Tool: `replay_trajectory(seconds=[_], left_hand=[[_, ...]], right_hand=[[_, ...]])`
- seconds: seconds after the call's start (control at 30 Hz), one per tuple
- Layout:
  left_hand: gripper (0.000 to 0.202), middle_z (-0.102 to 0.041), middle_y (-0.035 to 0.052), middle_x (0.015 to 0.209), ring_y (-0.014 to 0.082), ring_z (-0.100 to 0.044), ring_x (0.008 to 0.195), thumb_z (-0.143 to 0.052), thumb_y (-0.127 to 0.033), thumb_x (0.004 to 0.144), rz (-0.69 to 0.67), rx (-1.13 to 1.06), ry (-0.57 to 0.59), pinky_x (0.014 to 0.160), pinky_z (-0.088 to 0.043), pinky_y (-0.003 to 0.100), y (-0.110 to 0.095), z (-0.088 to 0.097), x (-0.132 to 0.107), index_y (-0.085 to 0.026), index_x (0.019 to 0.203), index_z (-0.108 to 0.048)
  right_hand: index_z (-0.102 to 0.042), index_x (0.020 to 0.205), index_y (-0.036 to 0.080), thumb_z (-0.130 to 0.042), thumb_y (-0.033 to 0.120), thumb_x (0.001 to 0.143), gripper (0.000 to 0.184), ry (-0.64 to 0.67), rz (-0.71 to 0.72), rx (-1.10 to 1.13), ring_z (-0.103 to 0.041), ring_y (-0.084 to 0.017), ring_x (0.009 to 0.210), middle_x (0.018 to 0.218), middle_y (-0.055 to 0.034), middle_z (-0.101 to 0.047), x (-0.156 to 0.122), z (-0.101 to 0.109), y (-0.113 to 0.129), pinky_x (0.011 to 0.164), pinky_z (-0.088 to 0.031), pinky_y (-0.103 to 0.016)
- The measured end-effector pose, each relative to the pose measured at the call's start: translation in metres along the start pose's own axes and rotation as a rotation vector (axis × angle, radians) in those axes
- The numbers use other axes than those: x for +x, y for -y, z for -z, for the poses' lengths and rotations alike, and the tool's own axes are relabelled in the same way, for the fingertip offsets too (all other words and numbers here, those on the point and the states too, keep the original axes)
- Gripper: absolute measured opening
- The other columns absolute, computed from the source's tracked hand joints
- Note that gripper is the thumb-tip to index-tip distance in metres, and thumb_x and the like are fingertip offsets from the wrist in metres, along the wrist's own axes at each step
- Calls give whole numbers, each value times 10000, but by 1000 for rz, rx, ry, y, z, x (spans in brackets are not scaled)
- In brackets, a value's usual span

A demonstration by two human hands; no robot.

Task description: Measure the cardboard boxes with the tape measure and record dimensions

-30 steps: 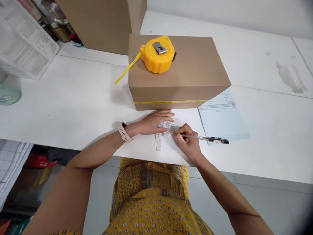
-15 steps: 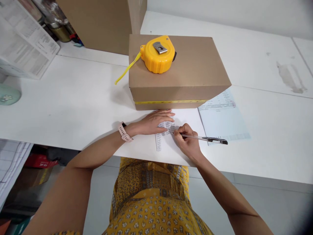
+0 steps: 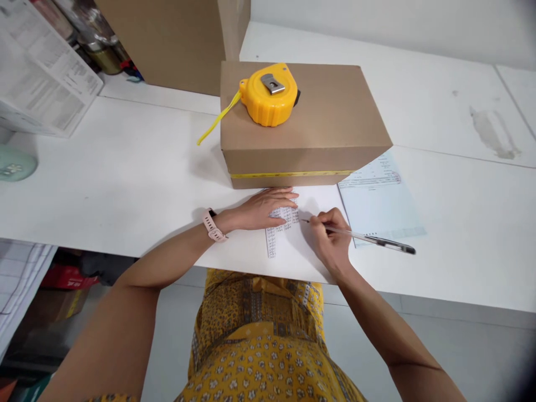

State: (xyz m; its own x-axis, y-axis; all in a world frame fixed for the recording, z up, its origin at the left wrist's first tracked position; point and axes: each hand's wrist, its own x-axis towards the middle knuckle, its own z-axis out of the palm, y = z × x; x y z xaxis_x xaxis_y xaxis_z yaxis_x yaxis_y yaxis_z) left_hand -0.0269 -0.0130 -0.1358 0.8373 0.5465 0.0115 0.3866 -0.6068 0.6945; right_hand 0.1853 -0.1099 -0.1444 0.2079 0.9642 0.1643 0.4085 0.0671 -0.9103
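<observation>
My left hand (image 3: 268, 209) lies flat with its fingers stretched out over a white sheet of paper (image 3: 288, 251) bearing columns of small dark handwriting. It covers part of the writing. To its right, my right hand (image 3: 334, 240) pinches a clear pen (image 3: 372, 239) with a black end. The pen's tip is by the right edge of the written columns; whether it touches the paper I cannot tell. Just beyond my left fingers stands a brown cardboard box (image 3: 330, 106), with a yellow tape measure (image 3: 270, 95) on top and a yellow strip along its front side.
A pale blue printed sheet (image 3: 389, 206) lies right of my right hand, partly behind the box. A larger cardboard box (image 3: 180, 44) stands at the back. On the left are a white printed carton (image 3: 42, 72) and a green rounded object (image 3: 17, 163). The white table's (image 3: 125, 212) front edge is near my body.
My right hand has shifted slightly right with the pen, and the pen's tip has moved right and a little up. My left hand stays in place.
</observation>
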Motion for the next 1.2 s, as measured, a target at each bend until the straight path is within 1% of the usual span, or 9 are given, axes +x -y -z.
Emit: replay_trajectory(seconds=[0.17,0.3,0.47,0.6,0.67,0.8,1.0,1.07,1.2], left_hand=[[425,-477,101,1611,246,-328,1560,-666,-224,934,-12,-2,3,1270,-300,455,5,0,0,-208,1357,-630],[380,-557,108,1546,248,-420,1512,-662,-244,935,-16,62,-53,1241,-361,450,4,-5,-2,-195,1311,-658],[227,-774,67,1187,203,-721,1137,-520,-277,1018,-170,228,-506,1059,-536,408,-40,11,-11,-232,1141,-705],[186,-755,50,1167,229,-669,1182,-538,-249,1001,-136,487,-978,1111,-473,464,-93,63,-5,-257,1143,-659],[254,-687,91,1322,259,-579,1278,-619,-239,943,17,593,-1078,1158,-425,473,-104,92,6,-221,1196,-637],[631,-565,138,1475,349,-472,1380,-785,-289,768,353,455,-824,1155,-405,509,-85,128,30,-201,1346,-549],[682,-671,130,1277,323,-623,1206,-687,-408,843,243,-56,-767,1093,-437,514,-86,116,26,-216,1449,-441],[725,-710,111,1160,309,-692,1063,-636,-488,878,187,-357,-615,991,-507,506,-107,102,16,-223,1502,-379],[837,-675,121,1208,297,-703,1022,-745,-507,801,112,-630,-360,904,-549,460,-141,78,1,-237,1496,-365]], right_hand=[[-608,966,227,-606,380,942,155,-363,72,-283,-542,-193,783,891,-40,-607,16,19,-13,701,-437,-335],[-698,1071,237,-444,124,894,329,-285,117,-651,-523,-280,966,990,-108,-615,21,29,-27,804,-437,-413],[-657,1296,238,-402,-15,774,634,-237,99,-761,-536,-301,1001,1082,-132,-634,19,26,-34,848,-433,-449],[-599,1355,227,-401,55,875,547,-295,126,-642,-542,-310,1050,1154,-154,-644,18,26,-30,854,-459,-455],[-605,1339,208,-413,127,934,455,-301,144,-595,-544,-314,1069,1173,-168,-656,17,26,-29,874,-471,-460],[-642,1266,190,-440,192,966,362,-343,205,-516,-577,-301,1065,1147,-160,-674,15,24,-30,917,-497,-480],[-682,1105,215,-470,281,1000,246,-537,397,-179,-637,-259,986,1022,-122,-691,12,25,0,840,-545,-439],[-689,1055,233,-497,377,1015,243,-428,362,19,-650,-232,910,955,-91,-697,13,31,29,801,-549,-411],[-712,1017,230,-452,654,994,498,202,79,460,-658,-192,824,926,-64,-709,24,47,85,713,-549,-349]])
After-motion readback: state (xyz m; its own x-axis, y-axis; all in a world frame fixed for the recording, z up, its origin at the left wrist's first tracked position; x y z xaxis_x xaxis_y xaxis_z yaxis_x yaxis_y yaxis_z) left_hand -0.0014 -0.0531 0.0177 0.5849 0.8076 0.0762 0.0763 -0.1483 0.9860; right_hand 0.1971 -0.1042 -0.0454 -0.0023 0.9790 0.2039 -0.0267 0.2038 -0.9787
